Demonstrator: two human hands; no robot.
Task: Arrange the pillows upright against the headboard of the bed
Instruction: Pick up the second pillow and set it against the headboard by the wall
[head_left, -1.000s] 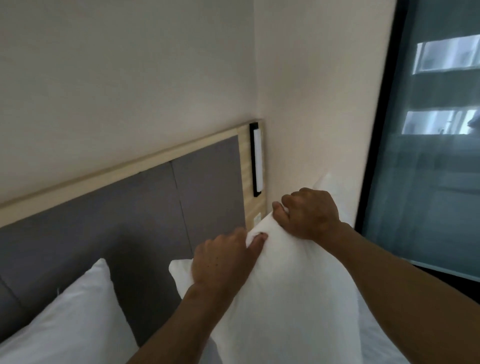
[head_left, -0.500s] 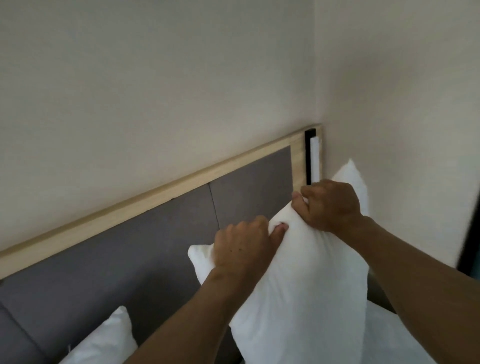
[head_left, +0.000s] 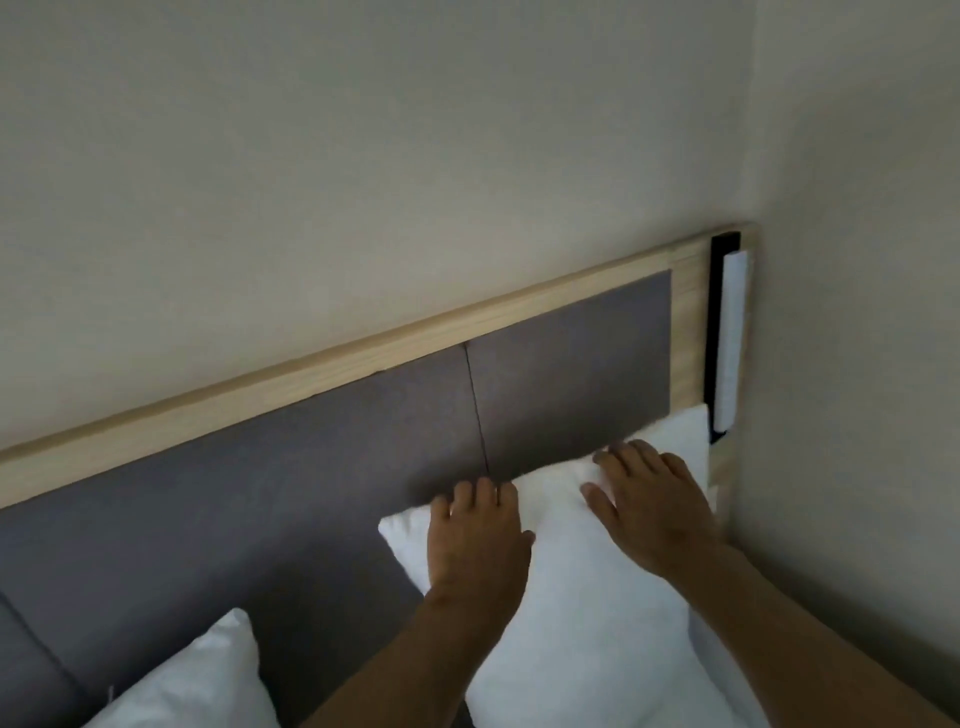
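A white pillow (head_left: 582, 623) stands upright at the right end of the grey padded headboard (head_left: 311, 467), its top edge leaning on the padding. My left hand (head_left: 475, 540) lies flat on the pillow's upper left, fingers spread. My right hand (head_left: 649, 509) rests flat on its upper right, fingers apart. Neither hand grips the fabric. A second white pillow (head_left: 192, 680) leans against the headboard at the lower left, partly cut off by the frame's edge.
A light wooden frame (head_left: 337, 369) tops the headboard. A black and white wall lamp (head_left: 727, 338) is mounted at its right end, just above the pillow's corner. The side wall (head_left: 857, 364) stands close on the right.
Both hands have let go of the pillow's pinched top edge and now press flat on it. The pillow has gone back against the headboard. The view has swung left and down.
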